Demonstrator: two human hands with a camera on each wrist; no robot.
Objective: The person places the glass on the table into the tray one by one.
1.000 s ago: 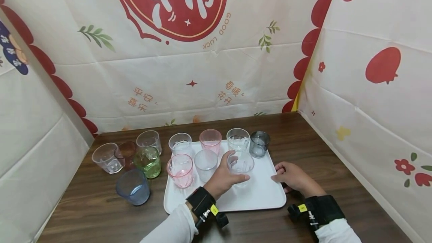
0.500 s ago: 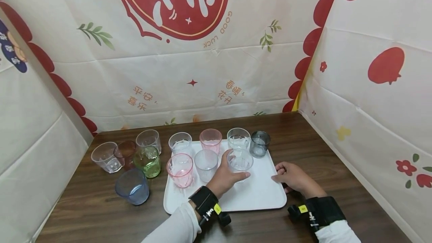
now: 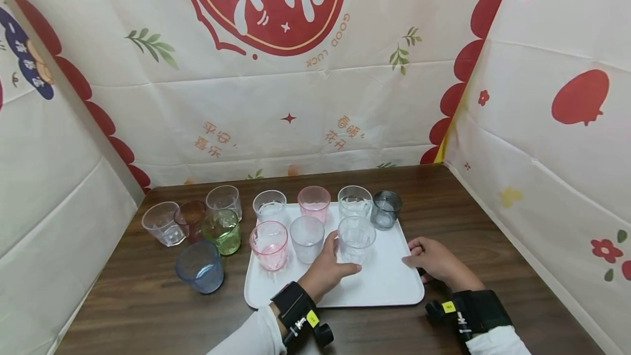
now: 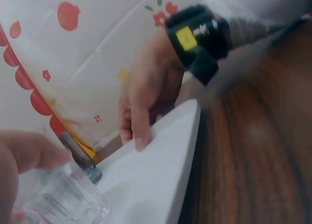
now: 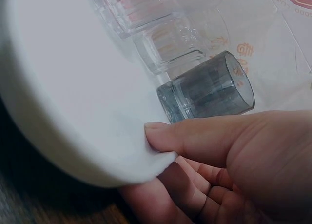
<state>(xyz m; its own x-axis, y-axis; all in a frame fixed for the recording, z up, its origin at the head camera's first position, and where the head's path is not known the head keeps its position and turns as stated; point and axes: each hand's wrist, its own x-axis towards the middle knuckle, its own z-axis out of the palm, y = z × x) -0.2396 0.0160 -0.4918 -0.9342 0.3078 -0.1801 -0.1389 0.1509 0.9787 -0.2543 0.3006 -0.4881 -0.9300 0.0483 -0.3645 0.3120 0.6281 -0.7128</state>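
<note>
In the head view, a clear glass (image 3: 357,240) stands upright on the white tray (image 3: 374,286), at the right of its front row. My left hand (image 3: 325,272) is beside this glass, with thumb and fingers spread around its near left side and no firm grip showing. The left wrist view catches part of the same clear glass (image 4: 63,194) close to the fingers. My right hand (image 3: 436,259) pinches the tray's right edge, thumb on top and fingers beneath, as the right wrist view confirms. A grey glass (image 5: 209,90) stands just beyond that thumb.
Also on the tray are a front pink glass (image 3: 269,248), a clear glass (image 3: 307,240), and a back row including another pink glass (image 3: 314,204). Left of it, on the wooden table (image 3: 148,311), stand a blue glass (image 3: 199,267), a green glass (image 3: 222,233) and several others.
The clear glass has come down onto the tray. My left hand has loosened and drawn slightly back toward me. The right hand keeps its hold on the tray; the head view has shifted slightly.
</note>
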